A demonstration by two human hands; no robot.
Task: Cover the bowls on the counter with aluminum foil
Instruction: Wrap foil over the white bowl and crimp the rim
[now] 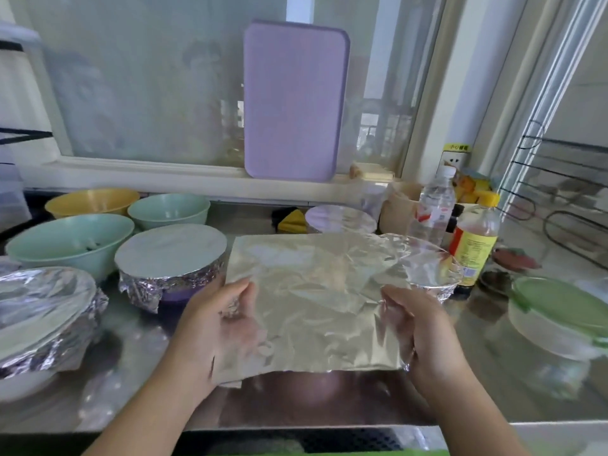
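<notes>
Both forearms reached in from the bottom of the frame. At lower centre the left hand point(227, 327) pinched the left edge of a crinkled foil sheet point(316, 301), thumb on top, while the right hand point(424, 337) gripped its right edge, holding it level above the steel tabletop point(493, 383). Four foil-covered bowls showed: one at lower left point(42, 311), one left of centre point(171, 258), one behind the sheet point(340, 218), one under its right end point(434, 274). Three bowls stood uncovered at the left: two green point(70, 241) point(169, 210), one yellow point(93, 200). Two bottles point(434, 209) point(475, 238) stood at the right. A purple board point(294, 100) leaned against the window.
</notes>
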